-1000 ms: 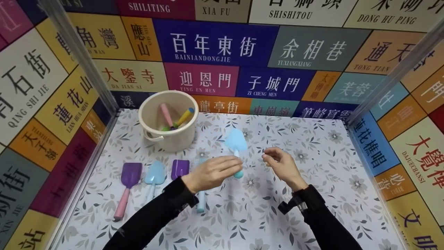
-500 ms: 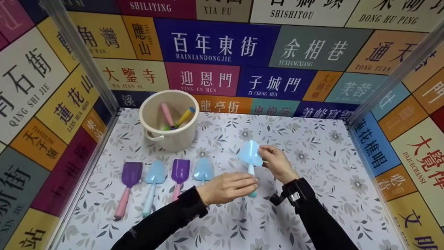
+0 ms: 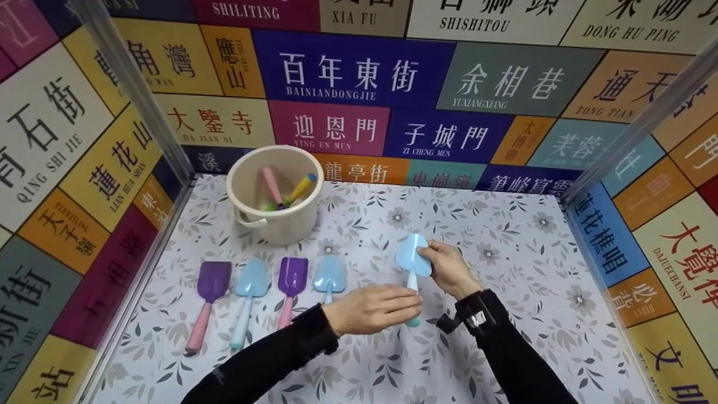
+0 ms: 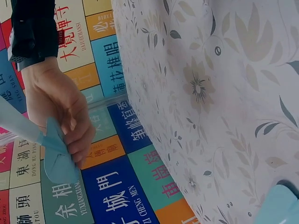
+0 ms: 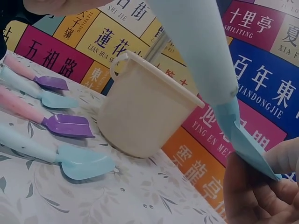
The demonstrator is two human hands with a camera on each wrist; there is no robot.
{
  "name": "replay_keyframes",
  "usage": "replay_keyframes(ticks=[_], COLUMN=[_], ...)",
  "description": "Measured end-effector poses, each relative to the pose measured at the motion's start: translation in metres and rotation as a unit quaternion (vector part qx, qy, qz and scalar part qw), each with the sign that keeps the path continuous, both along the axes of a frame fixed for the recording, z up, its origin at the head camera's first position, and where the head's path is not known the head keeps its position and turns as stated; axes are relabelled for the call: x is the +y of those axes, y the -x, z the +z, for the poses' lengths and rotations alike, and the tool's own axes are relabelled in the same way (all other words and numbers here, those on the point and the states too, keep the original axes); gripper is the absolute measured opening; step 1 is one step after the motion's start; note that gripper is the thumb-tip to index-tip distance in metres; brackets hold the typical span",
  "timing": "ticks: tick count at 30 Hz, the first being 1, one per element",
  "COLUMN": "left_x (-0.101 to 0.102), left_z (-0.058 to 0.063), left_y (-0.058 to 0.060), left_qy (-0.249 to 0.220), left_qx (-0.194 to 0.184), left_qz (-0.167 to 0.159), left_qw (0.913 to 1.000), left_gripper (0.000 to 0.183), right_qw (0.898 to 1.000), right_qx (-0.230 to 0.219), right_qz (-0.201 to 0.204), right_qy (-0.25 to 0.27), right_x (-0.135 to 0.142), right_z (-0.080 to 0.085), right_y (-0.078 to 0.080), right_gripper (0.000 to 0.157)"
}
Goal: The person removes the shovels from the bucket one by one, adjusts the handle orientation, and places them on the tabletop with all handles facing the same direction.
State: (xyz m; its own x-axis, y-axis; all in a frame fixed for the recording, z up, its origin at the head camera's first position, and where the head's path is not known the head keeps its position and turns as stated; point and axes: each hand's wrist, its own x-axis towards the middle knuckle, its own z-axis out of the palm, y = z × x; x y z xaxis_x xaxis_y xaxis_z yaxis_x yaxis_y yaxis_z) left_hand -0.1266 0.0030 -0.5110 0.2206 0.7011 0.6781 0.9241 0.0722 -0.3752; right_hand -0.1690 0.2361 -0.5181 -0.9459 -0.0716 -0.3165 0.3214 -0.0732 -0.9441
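Observation:
A light blue toy shovel (image 3: 413, 255) is held up off the table in front of me, blade away from my body. My left hand (image 3: 373, 308) grips its pale handle, whose end shows below the fingers. At the blade's right edge, my right hand (image 3: 449, 268) pinches it between thumb and fingers; the right wrist view shows this pinch on the blade (image 5: 252, 149) up close. To the left lie a purple shovel (image 3: 213, 280) with a pink handle, a light blue shovel (image 3: 251, 278), another purple shovel (image 3: 293, 275) and another light blue one (image 3: 330, 274), partly hidden by my left hand.
A cream bucket (image 3: 280, 230) stands at the back left with a pink handle (image 3: 270, 182), a yellow handle (image 3: 301, 189) and something green inside. Walls printed with signs enclose the floral-covered table (image 3: 505, 348) at the back and both sides.
The left hand has brought the shovel right and nearer to me. My right hand, apart from it a second ago, now pinches its blade.

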Motion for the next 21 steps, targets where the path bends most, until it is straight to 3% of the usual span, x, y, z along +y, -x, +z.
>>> replay_keyframes(ticks=[5,8,15,18,21], left_x=[-0.002,-0.004,-0.013,-0.018,-0.023], left_z=[-0.001,-0.003,-0.002,-0.001,0.000], left_y=[0.000,0.000,0.000,-0.001,-0.003], left_qy=[0.009,0.008,-0.013,-0.037,-0.063], left_qx=[-0.014,-0.046,-0.129,-0.169,-0.251], left_qz=[0.007,0.019,0.085,0.119,0.151], left_qw=[0.9998,0.9987,0.9880,0.9778,0.9540], left_gripper=[0.024,0.025,0.037,0.040,0.040], right_qw=[1.000,1.000,0.997,0.995,0.992], right_qx=[0.003,0.009,0.023,0.032,0.039], right_qz=[-0.007,-0.024,-0.060,-0.072,-0.084], right_qy=[0.001,0.003,-0.043,-0.063,-0.091], right_x=[0.004,0.009,0.021,0.025,0.028], right_z=[0.003,0.008,0.021,0.025,0.027], right_y=[0.000,0.000,-0.006,-0.009,-0.013], right_gripper=[0.045,0.046,0.040,0.037,0.035])
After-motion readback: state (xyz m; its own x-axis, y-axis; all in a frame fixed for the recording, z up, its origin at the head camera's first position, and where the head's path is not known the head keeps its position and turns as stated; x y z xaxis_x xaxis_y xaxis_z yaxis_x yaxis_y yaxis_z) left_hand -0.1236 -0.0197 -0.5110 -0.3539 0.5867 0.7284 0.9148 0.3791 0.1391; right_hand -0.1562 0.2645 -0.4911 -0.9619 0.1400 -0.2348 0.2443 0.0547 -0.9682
